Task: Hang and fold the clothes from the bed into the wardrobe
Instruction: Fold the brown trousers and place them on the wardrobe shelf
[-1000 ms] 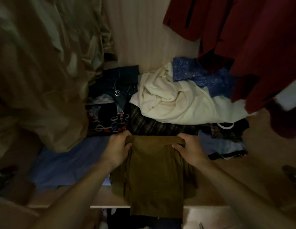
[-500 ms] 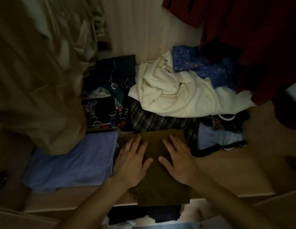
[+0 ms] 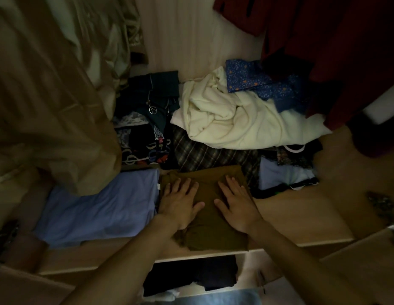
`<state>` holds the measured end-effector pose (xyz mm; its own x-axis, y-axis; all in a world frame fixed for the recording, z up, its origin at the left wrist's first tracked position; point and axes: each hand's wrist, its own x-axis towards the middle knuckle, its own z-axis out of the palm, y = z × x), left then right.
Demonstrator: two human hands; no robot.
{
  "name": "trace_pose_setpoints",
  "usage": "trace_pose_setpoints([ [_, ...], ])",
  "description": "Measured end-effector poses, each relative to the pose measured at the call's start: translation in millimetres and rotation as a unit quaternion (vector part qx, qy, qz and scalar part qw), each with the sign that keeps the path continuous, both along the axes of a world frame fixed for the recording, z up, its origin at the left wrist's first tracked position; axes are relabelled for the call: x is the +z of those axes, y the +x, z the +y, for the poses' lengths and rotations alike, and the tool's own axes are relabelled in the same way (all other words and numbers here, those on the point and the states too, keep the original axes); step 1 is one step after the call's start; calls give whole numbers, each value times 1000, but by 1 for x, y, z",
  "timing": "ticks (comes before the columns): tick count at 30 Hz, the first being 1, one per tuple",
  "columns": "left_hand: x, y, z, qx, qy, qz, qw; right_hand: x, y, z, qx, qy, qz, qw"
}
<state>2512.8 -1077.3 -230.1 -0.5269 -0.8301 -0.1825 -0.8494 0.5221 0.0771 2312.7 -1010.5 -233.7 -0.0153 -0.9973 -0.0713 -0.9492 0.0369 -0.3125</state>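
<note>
Dim wardrobe interior fills my view, with a pale wooden shelf (image 3: 301, 219) running across it and a striped back wall behind. On that shelf, near its front edge, lies the folded brown garment (image 3: 211, 225), and I have both hands flat on top of it. My left hand (image 3: 180, 205) presses its left half with fingers straight and slightly spread; my right hand (image 3: 237, 205) presses the right half the same way, thumb pointing inward. Neither hand grips the cloth, and the two are apart with a strip of brown fabric between them.

Just beside the brown garment on the left I see a folded lilac-blue garment (image 3: 99, 212), touching it along one edge. Behind it a dark plaid piece (image 3: 204, 155) lies under a crumpled cream garment (image 3: 233, 122), with a blue patterned cloth (image 3: 253, 82) at the back. A tan garment (image 3: 44, 95) hangs at the left and red clothing (image 3: 336, 45) hangs at the upper right.
</note>
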Motion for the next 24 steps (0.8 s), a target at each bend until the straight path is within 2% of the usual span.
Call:
trace_pose_setpoints([
  [4, 15, 6, 29, 6, -69, 76, 995, 6, 4, 26, -2, -42, -29, 999],
  [7, 14, 14, 64, 12, -78, 141, 987, -3, 11, 49, 12, -52, -37, 998],
  [11, -3, 16, 79, -1, -31, 102, 994, -23, 20, 59, 10, -24, 14, 1000],
  [16, -19, 15, 80, -24, -44, 29, 998, -25, 18, 54, 2, -21, 10, 1000],
  [22, 1, 11, 73, -21, 24, 30, 999, -1, 21, 59, -21, 0, 2, 1000],
  [24, 21, 9, 70, -33, 61, 23, 997, 20, 22, 69, -51, -33, -11, 998],
])
